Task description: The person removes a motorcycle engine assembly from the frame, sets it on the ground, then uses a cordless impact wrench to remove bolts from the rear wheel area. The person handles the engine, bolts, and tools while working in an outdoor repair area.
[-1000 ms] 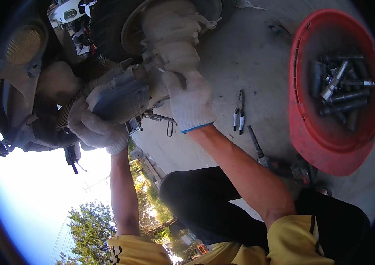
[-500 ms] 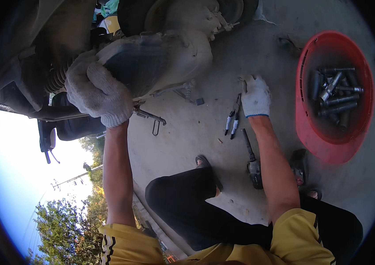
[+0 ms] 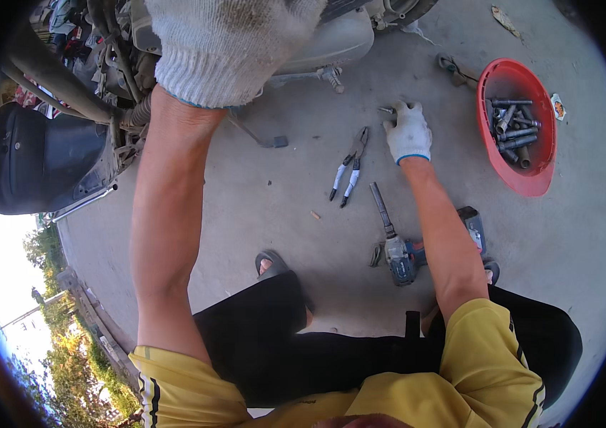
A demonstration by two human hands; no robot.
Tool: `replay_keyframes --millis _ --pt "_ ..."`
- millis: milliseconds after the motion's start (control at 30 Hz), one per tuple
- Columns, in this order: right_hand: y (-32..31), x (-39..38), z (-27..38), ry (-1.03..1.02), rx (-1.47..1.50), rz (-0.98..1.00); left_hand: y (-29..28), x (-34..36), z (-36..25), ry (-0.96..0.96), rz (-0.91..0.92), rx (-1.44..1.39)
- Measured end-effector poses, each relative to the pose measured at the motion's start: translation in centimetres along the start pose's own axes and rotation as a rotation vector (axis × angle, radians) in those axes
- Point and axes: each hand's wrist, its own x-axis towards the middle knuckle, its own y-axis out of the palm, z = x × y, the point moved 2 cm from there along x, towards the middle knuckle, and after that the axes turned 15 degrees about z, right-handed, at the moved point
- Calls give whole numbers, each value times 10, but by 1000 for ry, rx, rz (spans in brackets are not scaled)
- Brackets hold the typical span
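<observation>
My left hand, in a white knit glove, is raised large at the upper edge, in front of the motorbike's pale lower casing. Its fingers are cut off or hidden, so what they touch does not show. Lower and to the right, my right hand, also gloved, is close over the concrete floor. A small, thin metal piece sticks out at its fingertips; its kind is too small to tell. Left of that hand lie pliers with white-wrapped handles. A cordless impact wrench with a long socket lies beneath my right forearm.
A red hard hat lies upturned on the right, holding several dark sockets. A motorbike with black bodywork fills the upper left. A small pedal-like part juts from it over the floor. My sandalled foot is below.
The view has shifted, with more floor showing. My left hand appears larger and higher in the picture, its fingers now out of sight. My right hand stays near the pliers, still with the small piece.
</observation>
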Motion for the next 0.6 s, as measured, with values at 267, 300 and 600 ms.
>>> replay_keyframes --millis 267,300,600 --pt "4 -14 8 15 -131 0 -58 -78 11 107 357 -302" --pt "2 -6 6 0 -165 8 -63 -81 15 110 432 -307" --pt "40 56 62 -102 -250 -129 -89 -133 77 -5 -22 -374"
